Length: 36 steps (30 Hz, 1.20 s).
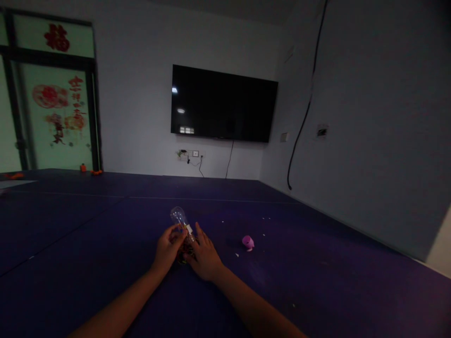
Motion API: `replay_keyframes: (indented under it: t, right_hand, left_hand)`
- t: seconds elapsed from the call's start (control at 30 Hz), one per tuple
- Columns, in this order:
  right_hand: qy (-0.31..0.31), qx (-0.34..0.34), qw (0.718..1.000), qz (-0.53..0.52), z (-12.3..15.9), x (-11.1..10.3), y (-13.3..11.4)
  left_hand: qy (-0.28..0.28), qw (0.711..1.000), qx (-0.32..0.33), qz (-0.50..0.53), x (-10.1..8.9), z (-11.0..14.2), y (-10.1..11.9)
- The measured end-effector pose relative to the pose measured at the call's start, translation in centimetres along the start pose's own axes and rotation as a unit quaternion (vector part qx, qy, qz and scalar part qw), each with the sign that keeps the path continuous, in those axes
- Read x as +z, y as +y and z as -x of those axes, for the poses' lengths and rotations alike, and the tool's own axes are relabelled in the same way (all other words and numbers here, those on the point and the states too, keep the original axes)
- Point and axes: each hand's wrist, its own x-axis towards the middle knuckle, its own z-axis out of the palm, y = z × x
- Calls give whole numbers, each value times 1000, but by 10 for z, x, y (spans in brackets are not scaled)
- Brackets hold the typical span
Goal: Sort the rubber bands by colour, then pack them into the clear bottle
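A clear bulb-shaped piece point(179, 216) tilts up to the left in the middle of the view, its rounded end away from me. A white band and a bit of yellow show round its narrow part. My left hand point(168, 249) pinches that narrow part between thumb and fingers. Around the lower end, my right hand point(206, 258) has its thumb on one side and its longer fingers stretched along the other. Under and between both hands lies a dark, many-coloured tangle point(182, 256), mostly covered, whose kind I cannot make out.
A small pink cup-like piece point(248, 242) lies on the dark blue-purple surface point(282, 291), right of my hands, among small white scraps point(237, 255). Orange items point(83, 167) sit at the far left edge. A television point(223, 103) hangs on the back wall.
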Motion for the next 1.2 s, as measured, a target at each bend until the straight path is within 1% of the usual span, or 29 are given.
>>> replay_keyframes:
  t: [0.17, 0.27, 0.47, 0.7, 0.83, 0.97, 1.03, 1.1, 1.2]
  right_hand:
    - [-4, 2, 1000, -4, 0, 1, 1]
    - [-5, 6, 1000, -5, -1, 2, 2]
    - [-11, 17, 1000, -12, -1, 1, 3]
    - [-12, 24, 999, -31, 0, 1, 4]
    - [-5, 23, 999, -35, 0, 2, 4]
    - [13, 22, 999, -42, 0, 0, 3]
    - [30, 22, 998, -44, -1, -1, 3]
    - [52, 30, 997, -47, -1, -2, 2]
    - [80, 39, 994, -58, -2, -3, 2]
  left_hand:
    - [-13, 1000, 0, -11, 1, 4, 8]
    - [-15, 1000, 1, -15, 1, 5, 8]
    - [48, 998, 22, -27, 0, 3, -1]
    - [109, 991, 54, -63, -6, -6, -13]
    - [112, 986, 73, -99, -9, -9, -20]
    - [122, 964, 145, -184, -8, -8, -19]
    - [109, 954, 169, -220, -7, -6, -17]
    - [93, 951, 173, -239, -7, -5, -15]
    - [85, 954, 166, -234, -6, -3, -13]
